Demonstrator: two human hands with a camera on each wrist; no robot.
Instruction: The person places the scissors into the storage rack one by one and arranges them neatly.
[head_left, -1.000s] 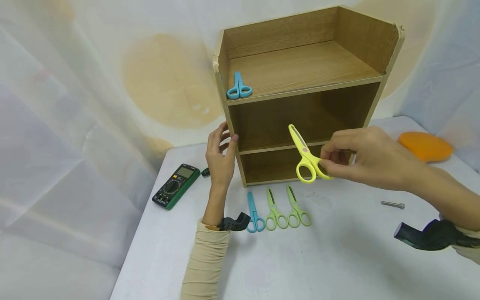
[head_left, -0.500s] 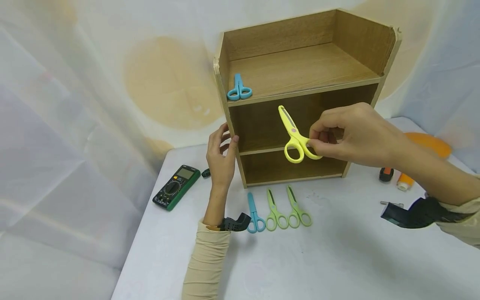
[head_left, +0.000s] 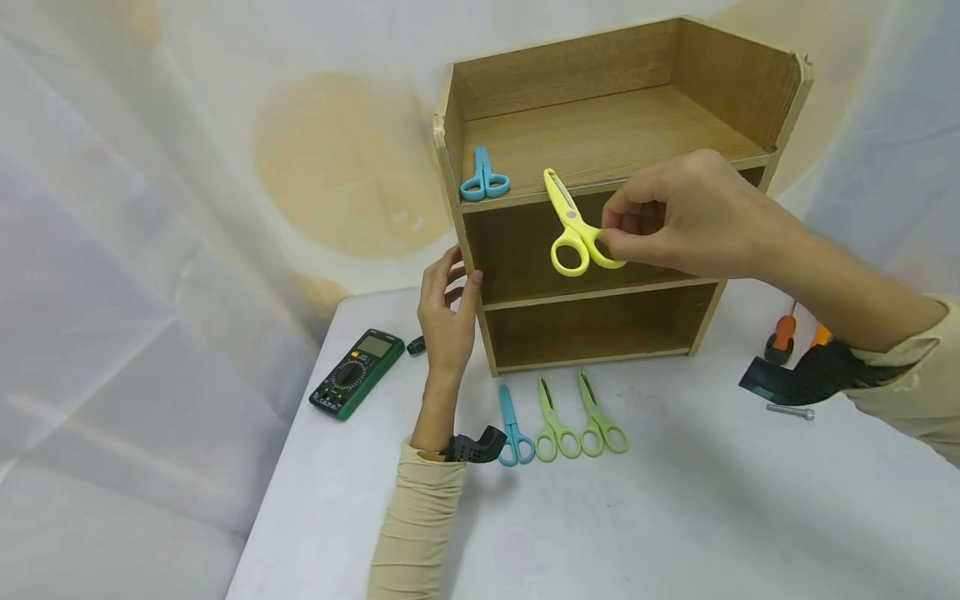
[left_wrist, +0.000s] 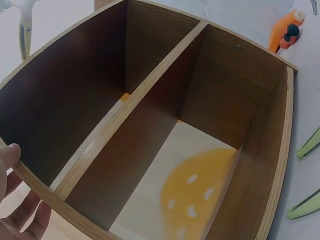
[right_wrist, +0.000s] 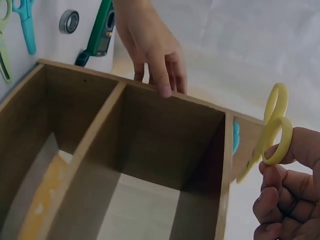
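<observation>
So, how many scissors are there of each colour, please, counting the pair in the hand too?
Blue scissors: 2, one on the top shelf, one on the table
Green scissors: 2, both on the table
Yellow scissors: 1, held by the right hand
Total: 5

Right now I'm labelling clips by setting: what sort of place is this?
Probably a staged indoor tabletop: a white-covered table backed by draped white sheets, with a small wooden shelf unit, craft scissors and a multimeter laid out.

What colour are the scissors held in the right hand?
Yellow scissors, clearest in the head view.
</observation>
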